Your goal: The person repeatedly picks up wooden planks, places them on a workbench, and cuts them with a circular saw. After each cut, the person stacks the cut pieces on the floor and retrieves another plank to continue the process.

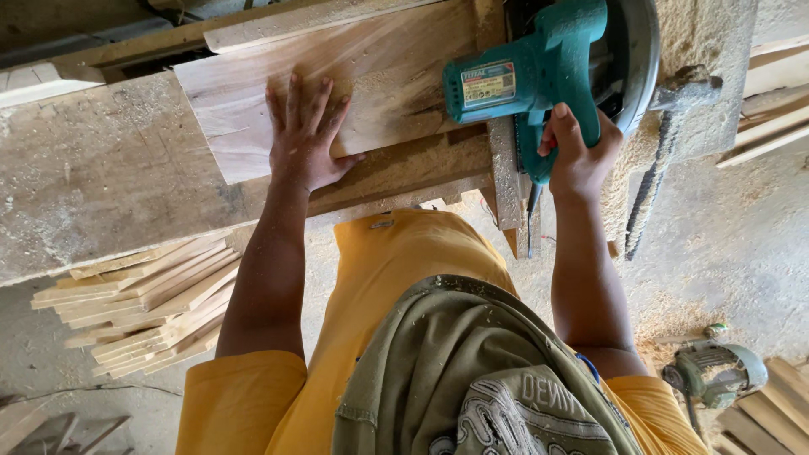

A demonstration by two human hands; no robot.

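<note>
My left hand (305,135) lies flat, fingers spread, on a pale wooden board (379,76) that rests on a dusty workbench (101,177). My right hand (577,147) grips the handle of a teal circular saw (539,76) at the board's right end. The saw's round guard (642,59) sits beyond the handle; the blade itself is hidden. A black cord hangs from the handle below my right hand. I wear a yellow shirt with an olive cloth over the chest.
A stack of thin wooden slats (147,303) lies on the floor at the left under the bench. A green power tool (716,371) sits on the sawdust-covered floor at the lower right, next to more planks (771,413). Boards lean at the upper right.
</note>
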